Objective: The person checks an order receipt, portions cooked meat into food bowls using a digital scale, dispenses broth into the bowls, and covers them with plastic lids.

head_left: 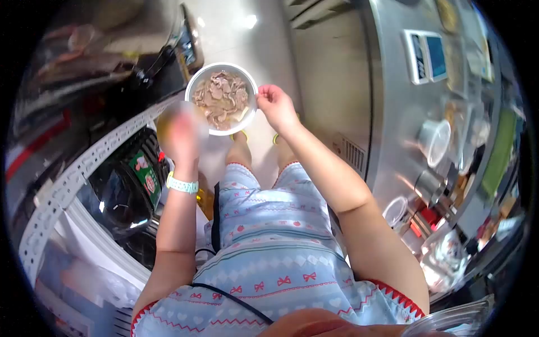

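Note:
A round white bowl [220,65] is held up in front of me, above the floor. Inside it lie brownish-grey meat slices [225,92] in some liquid. My right hand [275,106] pinches the bowl's right rim, with its fingers closed. By the lower left side of the bowl is my left hand [183,137], wearing a pale wristband. A round blur covers its fingers, along with something yellowish beside them. Whether it touches the bowl or holds anything cannot be made out.
To the right runs a metal counter [387,106] carrying a white device with a blue panel [425,56], a white tub [434,141] and a metal canister [431,186]. On the left stands a perforated metal rail [92,157], with shiny black packages [115,199] beside it. Tiled floor [241,42] lies ahead.

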Motion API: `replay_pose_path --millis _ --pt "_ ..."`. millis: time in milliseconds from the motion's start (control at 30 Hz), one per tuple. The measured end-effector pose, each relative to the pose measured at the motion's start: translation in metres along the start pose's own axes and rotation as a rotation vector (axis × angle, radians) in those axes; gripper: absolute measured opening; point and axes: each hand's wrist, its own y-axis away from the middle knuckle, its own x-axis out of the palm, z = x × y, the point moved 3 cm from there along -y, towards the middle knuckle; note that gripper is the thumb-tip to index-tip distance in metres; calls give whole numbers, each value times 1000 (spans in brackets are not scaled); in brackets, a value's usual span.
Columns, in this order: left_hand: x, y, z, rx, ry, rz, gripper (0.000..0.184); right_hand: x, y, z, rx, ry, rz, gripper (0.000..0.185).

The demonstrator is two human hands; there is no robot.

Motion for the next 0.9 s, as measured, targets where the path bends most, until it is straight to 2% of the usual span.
replay_pose_path --millis 167,300,467,533,700,733,800,900 --pt "75 28 -86 8 -123 241 15 -98 71 36 11 -116 -177 12" --pt "149 55 -132 -41 8 421 15 -181 131 58 25 -235 -292 14" --pt "246 110 -185 2 -152 654 17 -262 200 56 73 -388 -475 15" --pt "286 137 -203 -37 -109 715 18 -294 227 50 42 -425 -525 16" --pt "367 196 -205 -73 -122 964 18 -353 290 23 89 -660 -695 16" --pt "383 208 -201 -76 -186 983 17 -367 300 13 91 -547 -724 17" --pt "407 227 -196 -52 -296 1075 15 -386 320 -7 87 -561 -781 18" --pt "441 262 -187 -73 -289 1176 14 -412 350 -28 101 -559 -842 20"
